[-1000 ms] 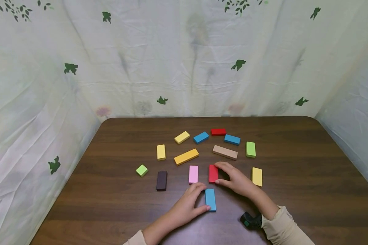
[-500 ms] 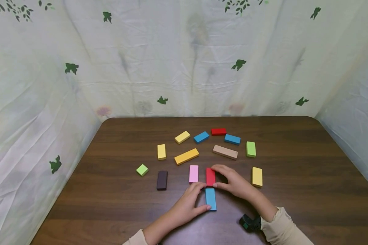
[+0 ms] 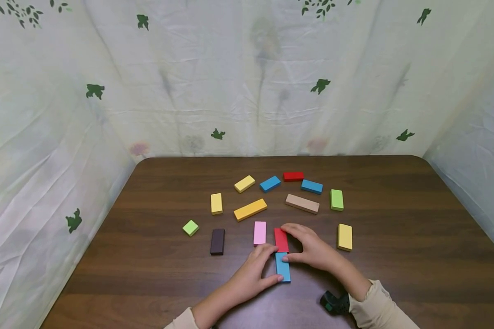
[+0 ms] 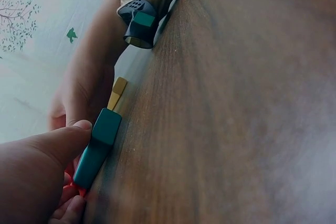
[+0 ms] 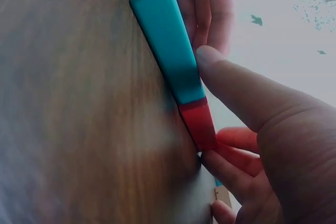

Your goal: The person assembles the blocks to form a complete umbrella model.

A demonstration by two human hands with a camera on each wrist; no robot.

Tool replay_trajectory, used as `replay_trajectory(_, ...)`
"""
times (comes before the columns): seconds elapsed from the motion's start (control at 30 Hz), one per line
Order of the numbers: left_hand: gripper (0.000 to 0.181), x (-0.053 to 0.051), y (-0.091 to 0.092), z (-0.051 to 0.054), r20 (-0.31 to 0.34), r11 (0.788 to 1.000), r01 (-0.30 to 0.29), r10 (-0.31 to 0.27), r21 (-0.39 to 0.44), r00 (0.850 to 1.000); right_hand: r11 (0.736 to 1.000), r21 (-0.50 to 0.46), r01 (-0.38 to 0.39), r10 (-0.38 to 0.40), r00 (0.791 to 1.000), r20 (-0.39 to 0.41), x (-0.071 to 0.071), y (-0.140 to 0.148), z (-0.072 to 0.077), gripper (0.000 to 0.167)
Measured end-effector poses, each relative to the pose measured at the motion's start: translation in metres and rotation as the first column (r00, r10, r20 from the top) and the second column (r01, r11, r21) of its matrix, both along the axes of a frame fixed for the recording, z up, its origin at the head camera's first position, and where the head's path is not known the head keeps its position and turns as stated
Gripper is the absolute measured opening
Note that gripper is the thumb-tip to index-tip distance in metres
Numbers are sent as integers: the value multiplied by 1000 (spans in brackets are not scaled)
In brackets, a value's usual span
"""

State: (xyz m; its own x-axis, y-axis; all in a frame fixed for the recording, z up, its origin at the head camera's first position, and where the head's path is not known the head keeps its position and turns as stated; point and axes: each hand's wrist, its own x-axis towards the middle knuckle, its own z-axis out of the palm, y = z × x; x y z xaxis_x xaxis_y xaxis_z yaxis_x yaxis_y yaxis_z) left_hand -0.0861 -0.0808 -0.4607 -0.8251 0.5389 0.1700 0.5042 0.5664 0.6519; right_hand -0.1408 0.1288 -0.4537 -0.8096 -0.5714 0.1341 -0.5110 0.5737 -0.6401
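On the wooden table a light blue block [image 3: 283, 268] lies lengthwise, its far end meeting a red block [image 3: 281, 239]. The left hand [image 3: 251, 274] grips the blue block, thumb at its near end and fingers by the joint. My right hand [image 3: 314, 249] has its fingertips at the red block's far end and its thumb on the blue block near the joint. In the right wrist view the blue block [image 5: 168, 35] and the red block [image 5: 199, 124] touch end to end. The left wrist view shows the thumb against the blue block [image 4: 100, 140].
Just left lie a pink block [image 3: 260, 233] and a dark block [image 3: 217, 242]. Beyond are an orange block [image 3: 250, 210], a tan block [image 3: 302, 204] and several smaller coloured ones. A yellow block [image 3: 345, 237] lies right of the right hand. A patterned cloth [image 3: 247, 82] hangs behind the table.
The red block has moved left and nearer, from beside the right fingers to against the blue block's far end. My right thumb has shifted from it onto the blue block. The left hand has stayed still.
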Motion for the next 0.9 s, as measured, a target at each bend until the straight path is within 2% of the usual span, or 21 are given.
replay_trajectory(0.23,61,-1,0,0,-21,999,5,-5,-34,1000,1000,3,3,-3,1000,1,2,-2,0,78)
replay_trajectory(0.53,62,-2,0,-2,-29,999,7,-9,-34,1000,1000,3,5,-5,999,35,3,-1,0,77)
replay_trajectory(0.9,62,-1,0,-2,-12,999,3,-4,-48,1000,1000,-21,-22,23,999,36,12,2,0,72)
